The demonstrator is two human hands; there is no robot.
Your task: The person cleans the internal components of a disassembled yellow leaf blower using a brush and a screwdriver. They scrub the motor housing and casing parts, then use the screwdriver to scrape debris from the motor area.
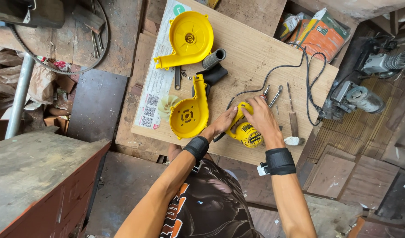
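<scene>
A yellow motor body (246, 132) with a black cord lies on the wooden board (255, 57). My right hand (262, 117) rests over its top and grips it. From the left side, my left hand (222, 123) holds the same yellow body. Both wrists wear black bands. Just left of my hands lies a yellow blower housing half (189, 115). The other yellow housing half (188, 40) lies farther up the board. A pale fan wheel (167, 105) sits beside the nearer half.
A black nozzle (214, 58), pliers (273, 94) and a screwdriver (292, 114) lie on the board. An angle grinder (356, 97) sits at the right, orange boxes (321, 33) behind it. A wooden bench (35, 167) stands at lower left.
</scene>
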